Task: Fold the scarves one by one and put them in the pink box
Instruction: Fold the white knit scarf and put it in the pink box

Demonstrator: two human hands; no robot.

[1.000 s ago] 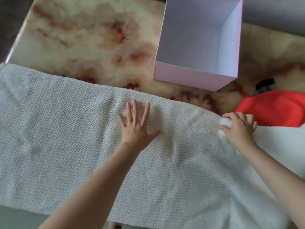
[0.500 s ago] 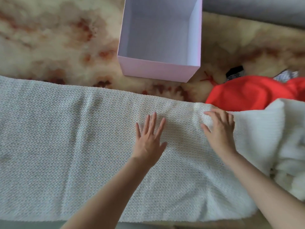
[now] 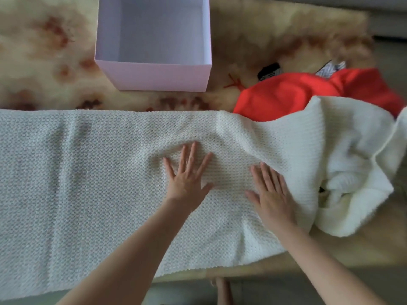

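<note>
Releasing the edge of the cream knitted scarf, we laid our right grip flat beside our left grip, fingers straight on both, so we judged folding not yet begun.

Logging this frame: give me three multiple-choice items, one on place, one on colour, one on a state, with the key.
1. The red scarf lies where, from the box? A left of it; B right of it; C inside it.
2. The spread scarf is what colour? A white; B pink; C black.
3. The left hand and right hand are how? A gripping; B flat, fingers straight; C lifted clear.
1 B, it lies right of the box; 2 A, its knit is white; 3 B, both palms lie on the spread scarf.
</note>
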